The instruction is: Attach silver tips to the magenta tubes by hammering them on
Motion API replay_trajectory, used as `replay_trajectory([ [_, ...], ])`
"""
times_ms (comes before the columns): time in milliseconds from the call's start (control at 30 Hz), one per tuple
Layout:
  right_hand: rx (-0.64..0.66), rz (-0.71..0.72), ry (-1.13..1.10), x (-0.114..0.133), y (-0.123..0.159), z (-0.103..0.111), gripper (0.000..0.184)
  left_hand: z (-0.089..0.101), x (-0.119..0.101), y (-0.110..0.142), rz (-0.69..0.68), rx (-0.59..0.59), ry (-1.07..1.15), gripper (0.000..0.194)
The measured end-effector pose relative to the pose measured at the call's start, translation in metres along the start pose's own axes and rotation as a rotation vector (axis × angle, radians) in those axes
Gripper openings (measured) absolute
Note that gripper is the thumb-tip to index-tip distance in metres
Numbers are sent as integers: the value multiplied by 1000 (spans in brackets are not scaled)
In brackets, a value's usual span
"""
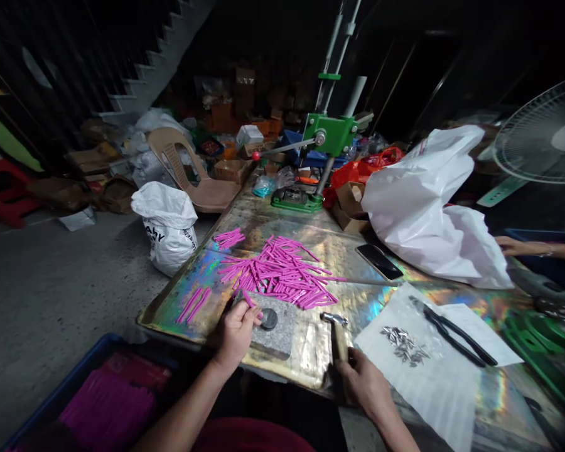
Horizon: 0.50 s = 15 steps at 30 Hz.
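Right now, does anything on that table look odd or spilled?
Nothing looks clearly spilled. The phone seems slightly odd: a personal item beside the white bag, sharing the table with hammer, pliers and pink sticks.

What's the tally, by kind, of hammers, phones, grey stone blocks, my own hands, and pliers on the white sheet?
Hammer: 1
Phone: 1
Grey stone block: 1
Your hands: 2, left hand and right hand
Pliers: 1
Total: 6

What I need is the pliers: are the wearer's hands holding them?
No, the pliers lie on white sheets, apart from the left hand and right hand.
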State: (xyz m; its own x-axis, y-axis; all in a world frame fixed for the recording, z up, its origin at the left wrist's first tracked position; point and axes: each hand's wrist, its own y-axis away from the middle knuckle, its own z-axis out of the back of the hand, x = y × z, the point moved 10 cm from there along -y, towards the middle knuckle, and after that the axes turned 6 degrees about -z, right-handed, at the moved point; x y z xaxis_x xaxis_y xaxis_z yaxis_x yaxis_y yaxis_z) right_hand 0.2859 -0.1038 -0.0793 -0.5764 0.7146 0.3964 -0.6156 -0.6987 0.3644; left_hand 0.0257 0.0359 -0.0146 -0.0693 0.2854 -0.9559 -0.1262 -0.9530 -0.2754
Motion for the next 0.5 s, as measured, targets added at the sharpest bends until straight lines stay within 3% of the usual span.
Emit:
replay_trajectory([
  [133,23,17,-145,-1,-2,2,32,-4,-1,-1,-82,67,-120,14],
  [267,167,28,-643,7,10,2,22,-20,-30,-1,-344,251,-308,16],
  [400,310,69,-956,32,38,8,34,-35,-55,3,-544,376,-473,22],
  [500,249,209,-980,55,55,29,43,-38,-60,4,-580,380,-488,23],
])
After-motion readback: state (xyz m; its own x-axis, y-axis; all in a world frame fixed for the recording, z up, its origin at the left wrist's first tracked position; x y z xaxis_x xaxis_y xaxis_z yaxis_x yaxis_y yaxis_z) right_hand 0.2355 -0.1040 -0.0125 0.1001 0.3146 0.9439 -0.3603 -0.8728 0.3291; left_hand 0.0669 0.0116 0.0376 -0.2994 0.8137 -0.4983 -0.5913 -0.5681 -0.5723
